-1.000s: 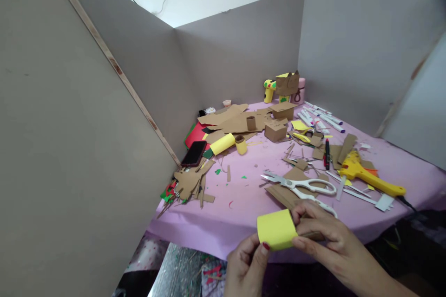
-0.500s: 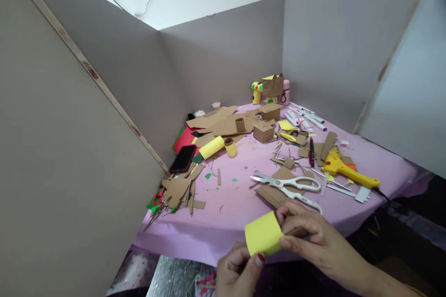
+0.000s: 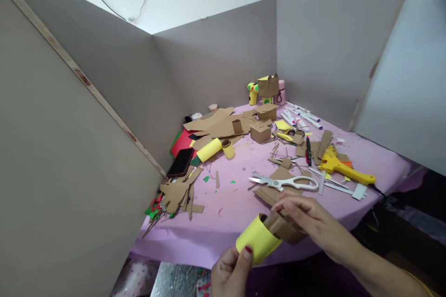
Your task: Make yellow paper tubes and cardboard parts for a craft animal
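At the table's front edge, my left hand (image 3: 230, 270) grips a short yellow paper-covered tube (image 3: 257, 241), its thumb pressed on the outside. A curled brown cardboard piece (image 3: 290, 231) sticks out of the tube's open right end, partly inside it. Fingers of my right hand (image 3: 318, 223) are closed around the upper side of that cardboard; some fingertips are hidden behind it. Just beyond my right hand, white-handled scissors (image 3: 278, 182) rest on a flat cardboard sheet (image 3: 263, 194).
A yellow glue gun (image 3: 344, 169) lies to the right with its cord trailing off. Cardboard scraps (image 3: 176, 195) and a phone (image 3: 180, 161) are on the left. Small cardboard boxes (image 3: 260, 132) and markers (image 3: 306, 115) stand farther back. Grey partitions (image 3: 223, 51) enclose the purple-covered table (image 3: 205, 222).
The cardboard piece now shows well outside the tube's end, where before it was mostly hidden. The tube has tilted and shifted slightly left, and my right hand has come off its rim.
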`<move>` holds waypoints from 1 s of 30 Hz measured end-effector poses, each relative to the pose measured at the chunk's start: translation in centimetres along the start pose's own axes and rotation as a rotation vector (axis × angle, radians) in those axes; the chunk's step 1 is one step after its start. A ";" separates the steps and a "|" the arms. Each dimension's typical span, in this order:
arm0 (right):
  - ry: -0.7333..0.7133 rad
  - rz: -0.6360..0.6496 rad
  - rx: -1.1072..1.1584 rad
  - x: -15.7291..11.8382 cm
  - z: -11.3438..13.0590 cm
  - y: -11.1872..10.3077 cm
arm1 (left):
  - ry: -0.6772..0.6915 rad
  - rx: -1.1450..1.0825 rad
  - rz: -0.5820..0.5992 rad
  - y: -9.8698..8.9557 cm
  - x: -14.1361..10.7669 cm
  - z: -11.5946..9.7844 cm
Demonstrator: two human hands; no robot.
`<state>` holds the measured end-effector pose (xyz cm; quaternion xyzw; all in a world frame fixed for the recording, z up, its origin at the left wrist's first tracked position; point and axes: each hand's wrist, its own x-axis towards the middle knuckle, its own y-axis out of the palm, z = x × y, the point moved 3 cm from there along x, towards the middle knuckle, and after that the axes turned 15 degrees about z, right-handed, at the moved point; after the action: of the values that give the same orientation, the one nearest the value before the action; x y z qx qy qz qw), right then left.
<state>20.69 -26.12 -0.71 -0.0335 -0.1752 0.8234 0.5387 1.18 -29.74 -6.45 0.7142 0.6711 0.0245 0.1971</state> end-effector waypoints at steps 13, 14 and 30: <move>0.114 0.029 -0.920 -0.1 -7.9 -5.8 | -0.048 -0.207 -0.067 -0.1 0.5 -0.3; 0.117 0.047 -0.929 0.0 -7.7 -5.9 | -0.047 -0.209 -0.083 -0.1 0.4 -0.4; 0.201 -0.023 0.206 -4.5 -5.5 -4.5 | 0.046 -0.186 -0.200 -1.3 0.6 -1.4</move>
<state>27.83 -27.15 -4.97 -0.0581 -0.0352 0.8233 0.5635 -0.42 -28.72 -5.67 0.6216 0.7382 0.0830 0.2485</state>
